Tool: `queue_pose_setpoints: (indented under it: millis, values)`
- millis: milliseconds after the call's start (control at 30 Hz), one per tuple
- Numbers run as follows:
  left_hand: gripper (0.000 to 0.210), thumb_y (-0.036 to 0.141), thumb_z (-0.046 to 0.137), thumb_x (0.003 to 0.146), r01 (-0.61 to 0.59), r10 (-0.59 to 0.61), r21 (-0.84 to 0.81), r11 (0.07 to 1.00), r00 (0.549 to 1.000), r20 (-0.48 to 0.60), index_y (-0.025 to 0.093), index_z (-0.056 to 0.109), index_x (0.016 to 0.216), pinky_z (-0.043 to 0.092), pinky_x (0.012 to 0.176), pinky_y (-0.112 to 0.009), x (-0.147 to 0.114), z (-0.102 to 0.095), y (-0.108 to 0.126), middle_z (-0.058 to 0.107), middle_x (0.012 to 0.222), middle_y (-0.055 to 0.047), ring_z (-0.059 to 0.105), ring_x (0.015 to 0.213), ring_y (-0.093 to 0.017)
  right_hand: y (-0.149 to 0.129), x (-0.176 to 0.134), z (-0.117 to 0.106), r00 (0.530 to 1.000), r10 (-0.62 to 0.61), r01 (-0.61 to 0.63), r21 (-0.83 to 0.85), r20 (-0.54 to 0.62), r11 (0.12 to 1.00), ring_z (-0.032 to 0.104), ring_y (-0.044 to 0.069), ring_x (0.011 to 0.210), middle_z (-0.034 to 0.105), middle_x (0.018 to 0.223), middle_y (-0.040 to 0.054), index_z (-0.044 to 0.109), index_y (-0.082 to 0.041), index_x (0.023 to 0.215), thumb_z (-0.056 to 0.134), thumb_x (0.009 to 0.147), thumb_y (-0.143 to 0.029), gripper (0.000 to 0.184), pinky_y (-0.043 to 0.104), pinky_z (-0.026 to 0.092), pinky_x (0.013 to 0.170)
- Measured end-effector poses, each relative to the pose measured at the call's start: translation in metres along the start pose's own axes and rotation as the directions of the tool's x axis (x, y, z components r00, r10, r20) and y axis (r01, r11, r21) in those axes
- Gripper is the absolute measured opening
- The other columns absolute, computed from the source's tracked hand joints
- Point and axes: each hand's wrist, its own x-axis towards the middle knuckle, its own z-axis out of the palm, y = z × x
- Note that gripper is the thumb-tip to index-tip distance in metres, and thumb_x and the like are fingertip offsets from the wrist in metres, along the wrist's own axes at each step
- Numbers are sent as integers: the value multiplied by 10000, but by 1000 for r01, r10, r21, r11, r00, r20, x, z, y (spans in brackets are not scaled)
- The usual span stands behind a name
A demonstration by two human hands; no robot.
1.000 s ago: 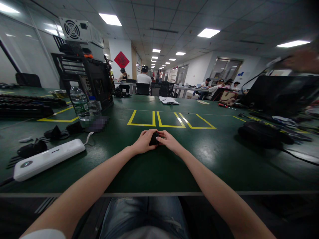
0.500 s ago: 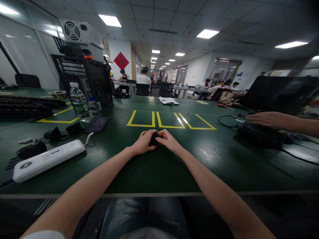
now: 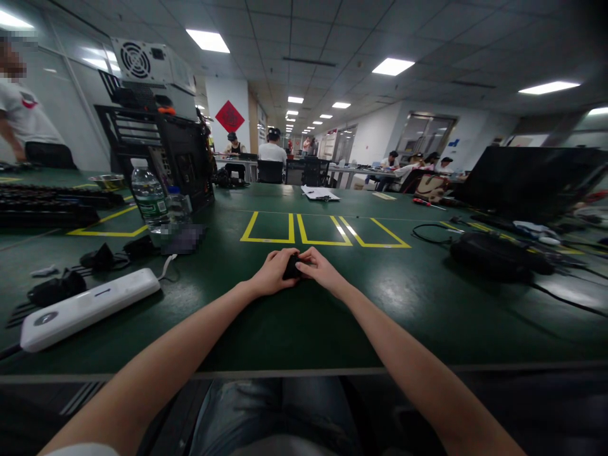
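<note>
Both my hands meet over the green table (image 3: 294, 335), just in front of the yellow tape outlines (image 3: 304, 242). Between them is a small, dark, rounded object (image 3: 291, 268), mostly covered by fingers, so its kind does not show. My left hand (image 3: 274, 272) wraps around its left side. From the right, my right hand (image 3: 319, 271) closes on it, with thumb and fingertips pressed to its edge.
On the left lie a white power strip (image 3: 90, 310), black adapters (image 3: 97, 256) and a water bottle (image 3: 149, 199) beside an open computer case (image 3: 183, 158). A black pouch-like item (image 3: 494, 256) with cables lies right, before a monitor (image 3: 532, 183). A clipboard (image 3: 320, 193) lies ahead.
Another person's hand over the black item at right has gone from view. A person in a white shirt has appeared at far left. My hands stay almost still around the dark object.
</note>
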Motion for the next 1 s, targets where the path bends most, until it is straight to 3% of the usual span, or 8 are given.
queue_pose_setpoints:
  millis: [200,333,533,767,1000]
  values:
    - [615,236,601,633,-7,7,-3,1000,1000,-1,215,291,1163,237,967,-421,0,0,0,460,1130,-61,443,1062,-218,6,4,1,998,50,-49,36,-49,998,526,162,878,518,958,27,451,-217,943,599,667,-338,335,357,478,750]
    - [614,235,597,639,-4,4,-2,1000,1000,11,214,288,1169,232,971,-422,0,-1,1,452,1144,-67,436,1074,-222,6,4,-1,996,91,-91,41,-3,995,519,175,922,508,1025,44,479,-198,948,593,673,-347,333,368,469,781]
    - [598,250,594,643,-4,4,2,1000,1000,3,210,297,1160,250,959,-415,0,-1,0,468,1117,-63,445,1054,-218,0,1,-1,1000,1,-3,52,31,999,535,156,894,533,897,9,432,-209,897,666,601,-307,390,376,424,836]
    - [619,247,606,630,11,-11,4,1000,1000,0,212,297,1165,235,968,-423,1,1,0,463,1126,-64,436,1069,-222,-4,-1,2,998,55,-55,64,-3,996,530,157,864,534,862,11,436,-215,891,582,682,-363,294,368,458,768]
    - [624,244,606,626,15,-15,3,1000,1000,5,216,299,1168,227,972,-424,1,1,0,458,1136,-64,429,1080,-225,-5,0,2,993,114,-114,41,-17,993,495,179,961,500,1019,62,453,-181,958,587,684,-328,339,378,452,801]
